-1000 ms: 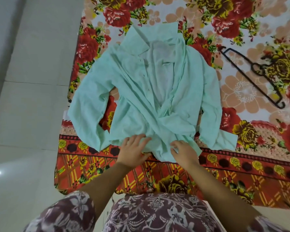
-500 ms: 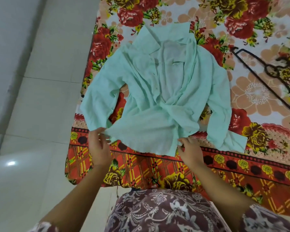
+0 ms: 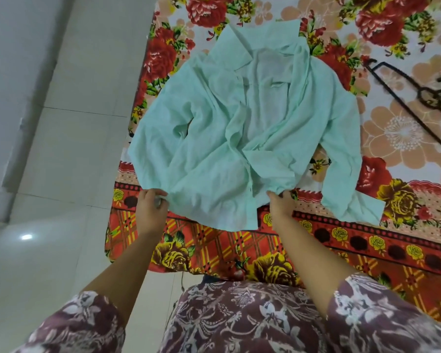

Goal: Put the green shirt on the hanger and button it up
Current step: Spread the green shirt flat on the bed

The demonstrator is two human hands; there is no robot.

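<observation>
Bed [image 3: 214, 250]: draped in a floral sheet [image 3: 405, 138], red roses up top, plaid border running along the near edge.
Green shirt [image 3: 239, 138]: spread open-fronted by the left edge, collar toward the far edge, hem at the near border.
Black hanger [image 3: 402, 94]: flat on the sheet toward the right edge, apart from the shirt.

The shirt [image 3: 239, 149] covers the near middle of the bed [image 3: 402, 138], with the left hand [image 3: 150, 207] and right hand [image 3: 280, 202] gripping its hem. To the right, bare cover separates its sleeve from the flat hanger [image 3: 424, 93]. Open floor [image 3: 74, 149] runs along the bed's left.
</observation>
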